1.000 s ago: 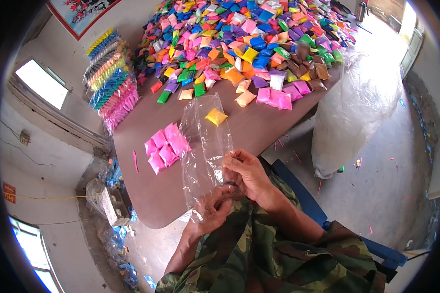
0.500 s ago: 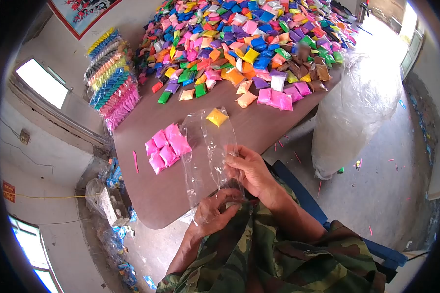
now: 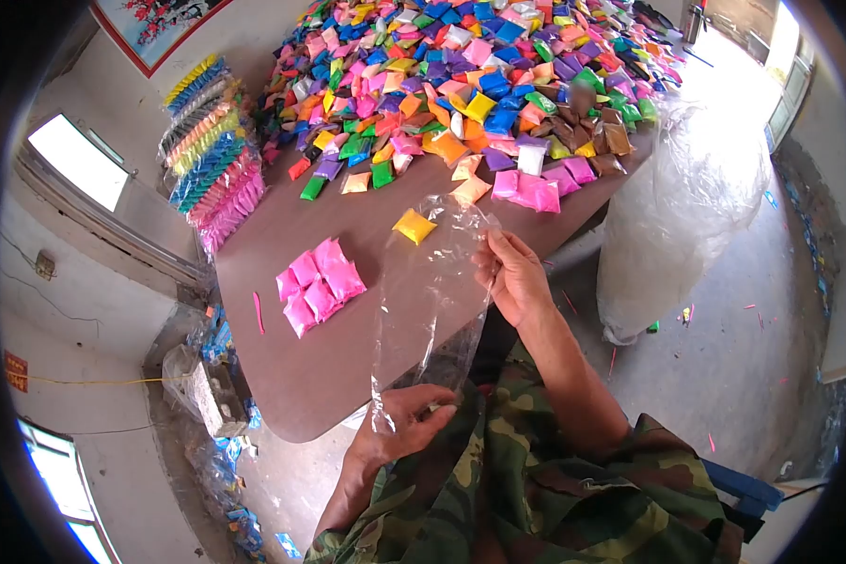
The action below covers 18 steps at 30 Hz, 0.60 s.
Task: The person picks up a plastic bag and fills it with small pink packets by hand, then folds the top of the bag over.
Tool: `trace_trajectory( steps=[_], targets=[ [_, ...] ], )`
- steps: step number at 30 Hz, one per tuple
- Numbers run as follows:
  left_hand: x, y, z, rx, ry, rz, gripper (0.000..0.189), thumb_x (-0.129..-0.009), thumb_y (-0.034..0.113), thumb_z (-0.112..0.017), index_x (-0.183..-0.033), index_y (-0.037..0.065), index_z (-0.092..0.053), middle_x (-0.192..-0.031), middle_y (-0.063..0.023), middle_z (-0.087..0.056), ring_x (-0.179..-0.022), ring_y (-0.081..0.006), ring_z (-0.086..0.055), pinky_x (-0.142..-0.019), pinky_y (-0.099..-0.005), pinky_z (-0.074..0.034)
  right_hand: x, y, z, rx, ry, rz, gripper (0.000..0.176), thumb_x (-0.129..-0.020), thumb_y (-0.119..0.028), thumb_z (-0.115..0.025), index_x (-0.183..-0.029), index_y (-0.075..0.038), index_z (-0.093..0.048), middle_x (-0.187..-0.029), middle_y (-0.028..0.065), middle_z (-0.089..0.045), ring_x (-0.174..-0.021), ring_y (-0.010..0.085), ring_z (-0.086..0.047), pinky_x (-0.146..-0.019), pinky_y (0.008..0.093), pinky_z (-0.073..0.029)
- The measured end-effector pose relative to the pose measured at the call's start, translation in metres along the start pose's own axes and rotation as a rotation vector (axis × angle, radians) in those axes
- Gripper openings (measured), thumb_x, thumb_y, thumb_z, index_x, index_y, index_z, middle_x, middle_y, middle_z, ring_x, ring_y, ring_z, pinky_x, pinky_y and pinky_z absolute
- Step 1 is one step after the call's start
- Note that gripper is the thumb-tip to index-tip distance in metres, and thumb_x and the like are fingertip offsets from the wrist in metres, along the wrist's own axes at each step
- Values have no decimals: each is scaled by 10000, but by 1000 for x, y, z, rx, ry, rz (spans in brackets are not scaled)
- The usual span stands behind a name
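Between my hands stretches a clear plastic bag (image 3: 428, 310), long and see-through, over the near edge of the brown table (image 3: 282, 376). My left hand (image 3: 409, 418) is closed on its lower end, close to my body. Farther up, my right hand (image 3: 512, 273) pinches the bag's right edge near its top. A yellow packet (image 3: 414, 226) shows beside the bag's upper left edge. To the left, a small cluster of pink packets (image 3: 320, 287) lies flat on the table, with a thin pink strip (image 3: 258, 313) beside it.
A large heap of colourful packets (image 3: 442, 103) covers the far part of the table. Bundled rows of packets (image 3: 216, 150) stand at its left edge. A big translucent sack (image 3: 677, 226) stands on the floor at right. A blue seat edge (image 3: 743, 489) shows behind my right arm.
My right hand has moved up and away along the bag, drawing it out longer and to the right. My left hand stays low, still holding the bag's lower end.
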<state>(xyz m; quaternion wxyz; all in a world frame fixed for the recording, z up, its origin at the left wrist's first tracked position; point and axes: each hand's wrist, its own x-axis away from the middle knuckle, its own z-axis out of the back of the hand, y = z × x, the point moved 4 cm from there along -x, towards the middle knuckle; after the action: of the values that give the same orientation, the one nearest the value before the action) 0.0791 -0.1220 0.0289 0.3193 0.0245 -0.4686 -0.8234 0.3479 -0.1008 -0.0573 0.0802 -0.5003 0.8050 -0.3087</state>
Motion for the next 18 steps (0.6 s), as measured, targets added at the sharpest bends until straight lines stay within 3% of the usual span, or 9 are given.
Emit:
trace_trajectory(
  steps=[7,10,13,18],
  targets=[
    [2,12,5,-243,82,-136,197,-967,162,-776,-1143,73,-787,-1063,-124,-809,-839,-333,-778,-747,-395,-609,0,-4,-4,-76,-65,-18,200,-1089,-324,-707,-1139,-137,-756,-967,-16,-784,-853,119,-769,-688,275,-594],
    [4,4,4,-203,154,-197,205,-960,191,-810,-1123,67,-806,-999,-135,-806,-775,-285,-760,-699,-384,-600,-4,-10,0,-123,-144,-39,212,-1106,-326,-672,-1122,-125,-739,-974,6,-790,-849,144,-778,-673,292,-611],
    [4,10,2,-248,124,-127,164,-941,171,-802,-1078,81,-796,-978,-126,-797,-848,-357,-769,-768,-424,-604,-8,-11,4,-176,-123,-39,202,-1103,-325,-675,-1093,-132,-732,-950,6,-789,-827,154,-776,-672,300,-609],
    [10,13,3,-315,165,-227,171,-948,166,-808,-1077,54,-795,-994,-147,-795,-842,-345,-767,-741,-425,-610,-10,-7,11,-299,-115,-74,177,-1061,-318,-734,-1055,-141,-751,-901,-10,-788,-789,139,-767,-662,275,-588]
  ],
)
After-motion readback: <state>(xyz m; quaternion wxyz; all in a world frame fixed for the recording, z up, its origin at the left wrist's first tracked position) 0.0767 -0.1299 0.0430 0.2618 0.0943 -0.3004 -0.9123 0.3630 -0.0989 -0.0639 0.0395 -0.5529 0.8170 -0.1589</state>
